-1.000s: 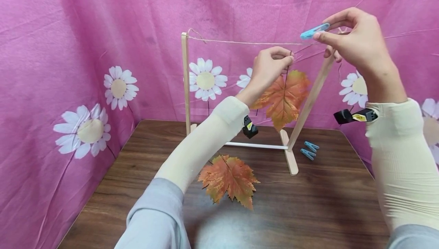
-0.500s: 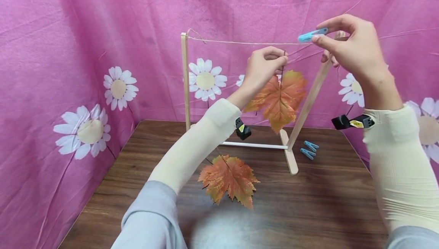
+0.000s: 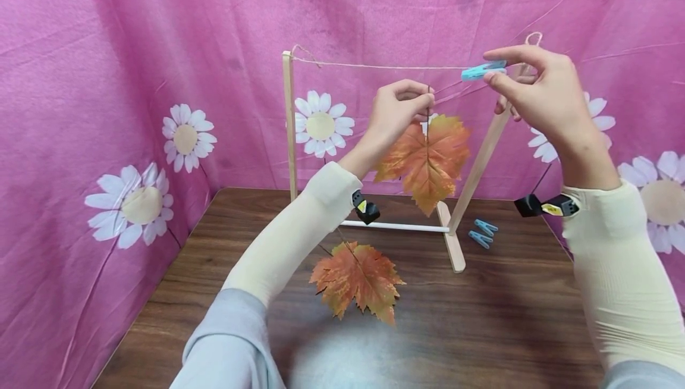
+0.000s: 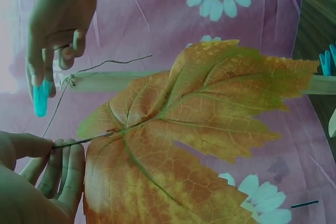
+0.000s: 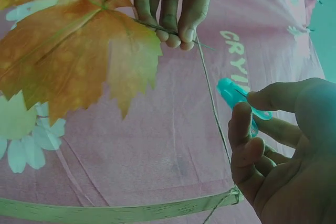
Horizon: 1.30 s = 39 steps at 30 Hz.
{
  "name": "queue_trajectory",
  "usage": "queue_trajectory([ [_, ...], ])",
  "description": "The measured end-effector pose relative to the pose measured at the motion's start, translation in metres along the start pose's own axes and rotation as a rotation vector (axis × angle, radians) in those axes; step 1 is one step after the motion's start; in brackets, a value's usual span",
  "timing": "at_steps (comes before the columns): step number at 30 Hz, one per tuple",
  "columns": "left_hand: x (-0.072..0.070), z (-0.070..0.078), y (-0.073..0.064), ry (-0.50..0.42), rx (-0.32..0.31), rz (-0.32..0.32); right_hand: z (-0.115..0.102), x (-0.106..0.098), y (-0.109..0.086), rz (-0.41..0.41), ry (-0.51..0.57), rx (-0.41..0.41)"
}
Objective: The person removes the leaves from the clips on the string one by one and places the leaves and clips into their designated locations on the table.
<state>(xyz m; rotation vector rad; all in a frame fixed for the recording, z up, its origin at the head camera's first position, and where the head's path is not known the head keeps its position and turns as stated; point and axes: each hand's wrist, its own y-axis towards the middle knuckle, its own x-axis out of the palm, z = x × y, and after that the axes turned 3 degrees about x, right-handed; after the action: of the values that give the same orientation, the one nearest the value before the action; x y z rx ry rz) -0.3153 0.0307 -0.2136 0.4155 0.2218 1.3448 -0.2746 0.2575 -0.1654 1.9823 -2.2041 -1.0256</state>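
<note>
My left hand [image 3: 398,106] pinches the thin dark stem of an orange maple leaf [image 3: 428,160], which hangs below the fingers just under the string [image 3: 374,67]. In the left wrist view the leaf [image 4: 173,124] spreads broad and veined from the stem between thumb and fingers. My right hand [image 3: 553,94] pinches a blue clothespin [image 3: 481,71] between thumb and fingers, its nose toward the left, overlapping the string near the right post. The right wrist view shows this clothespin [image 5: 233,93] close beside the string, apart from the leaf.
The string runs between two wooden posts [image 3: 484,151] joined low by a white rod [image 3: 396,226]. Two blue clothespins [image 3: 481,234] lie right of the stand's foot. Another maple leaf [image 3: 357,282] lies on the brown table [image 3: 481,329]. A pink flowered cloth [image 3: 241,8] hangs behind.
My left hand has moved left and slightly down with the leaf. My right hand has come down and left, bringing the clothespin from above the string to its level.
</note>
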Motion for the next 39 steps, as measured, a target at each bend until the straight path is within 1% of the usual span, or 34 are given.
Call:
queue_trajectory([
  [3,-0.004,-0.001,-0.002,-0.042,-0.005,0.009,0.003,0.001,-0.005,0.002,-0.024,-0.001],
  [8,-0.012,-0.003,-0.006,-0.090,-0.020,0.025,0.009,0.002,-0.014,-0.005,-0.046,0.026],
  [11,-0.017,-0.006,-0.009,-0.098,-0.020,0.035,0.015,0.003,-0.018,-0.012,-0.062,0.049],
  [14,-0.022,-0.009,-0.014,-0.097,-0.005,0.033,0.020,0.006,-0.023,-0.013,-0.076,0.073],
  [21,-0.032,-0.014,-0.019,-0.114,0.004,0.031,0.030,0.009,-0.031,-0.010,-0.083,0.051],
  [26,-0.041,-0.015,-0.023,-0.116,0.014,0.035,0.037,0.012,-0.036,-0.007,-0.101,0.056],
  [30,-0.050,-0.018,-0.028,-0.095,0.016,0.054,0.043,0.015,-0.041,0.007,-0.133,0.021],
  [34,-0.060,-0.021,-0.033,-0.102,0.017,0.070,0.050,0.017,-0.046,0.018,-0.172,-0.010],
  [39,-0.070,-0.024,-0.039,-0.104,0.010,0.080,0.058,0.019,-0.050,0.026,-0.173,-0.025],
])
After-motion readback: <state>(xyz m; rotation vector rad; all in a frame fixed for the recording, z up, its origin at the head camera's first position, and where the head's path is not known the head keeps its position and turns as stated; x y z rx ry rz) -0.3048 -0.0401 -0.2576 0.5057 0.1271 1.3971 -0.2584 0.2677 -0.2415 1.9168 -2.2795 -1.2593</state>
